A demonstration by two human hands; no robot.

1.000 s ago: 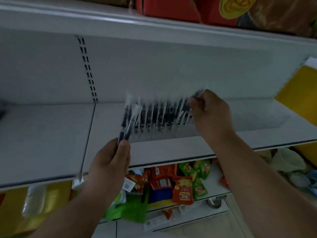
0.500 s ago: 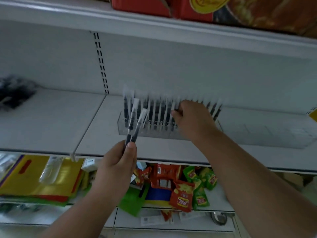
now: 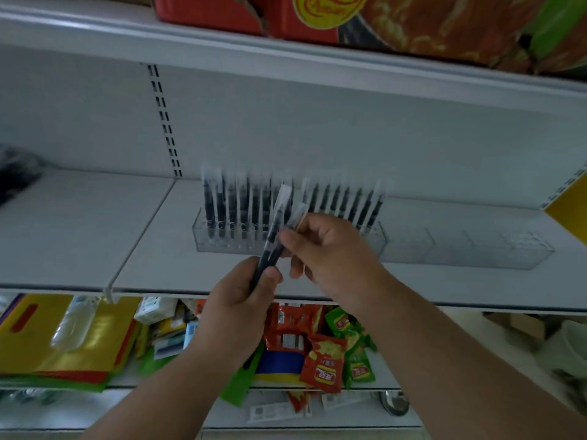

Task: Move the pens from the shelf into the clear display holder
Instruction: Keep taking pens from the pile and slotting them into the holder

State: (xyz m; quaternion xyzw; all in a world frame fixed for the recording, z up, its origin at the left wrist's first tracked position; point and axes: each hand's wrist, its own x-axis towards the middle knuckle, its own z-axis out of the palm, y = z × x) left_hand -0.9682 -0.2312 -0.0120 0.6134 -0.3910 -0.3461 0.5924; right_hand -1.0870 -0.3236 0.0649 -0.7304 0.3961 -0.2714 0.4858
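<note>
A long clear display holder [image 3: 457, 249] lies on the white shelf [image 3: 152, 242]; its left half carries a row of several black pens [image 3: 232, 204] standing upright in clear sleeves. My left hand [image 3: 241, 300] grips two black sleeved pens [image 3: 273, 236] by their lower ends, tilted up to the right in front of the holder. My right hand [image 3: 330, 249] pinches the upper part of one of these pens between thumb and fingers. A dark heap of more pens [image 3: 16, 176] lies blurred at the shelf's far left.
The holder's right half stands without pens. Red and green snack packets [image 3: 320, 354], yellow bags [image 3: 63, 338] and small boxes crowd the shelf below. Red cartons [image 3: 286, 11] sit on the shelf above. A slotted upright [image 3: 165, 122] runs down the back wall.
My right hand has left the row of pens in the holder and come back down to the two pens in my left hand, which has shifted right. The view has drifted slightly.
</note>
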